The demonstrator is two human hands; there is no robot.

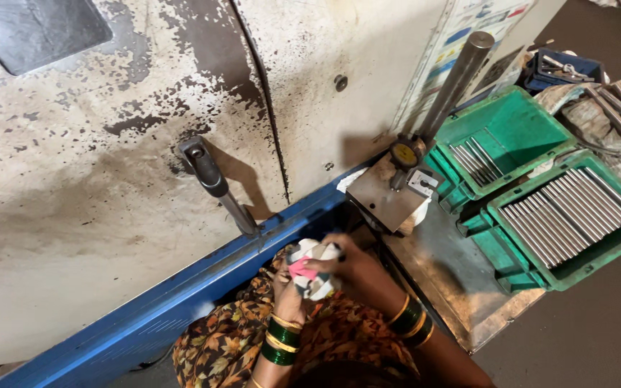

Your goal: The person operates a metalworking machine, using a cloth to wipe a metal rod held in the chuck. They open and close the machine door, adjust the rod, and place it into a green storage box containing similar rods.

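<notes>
Both hands, left hand [289,287] and right hand [350,266], are clutching a crumpled white-and-pink cloth rag [310,269] between them, over a floral orange-brown garment [231,341]; nearby to the right, green plastic bins [591,266] are holding grey metal rods [569,212]

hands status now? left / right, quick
Left hand: closed on the crumpled white-and-pink cloth.
Right hand: closed on the same cloth, from the other side.

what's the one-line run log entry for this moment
left hand: on crumpled cloth | right hand: gripping same cloth | nearby: dial gauge stand, green bins of steel rods
</notes>
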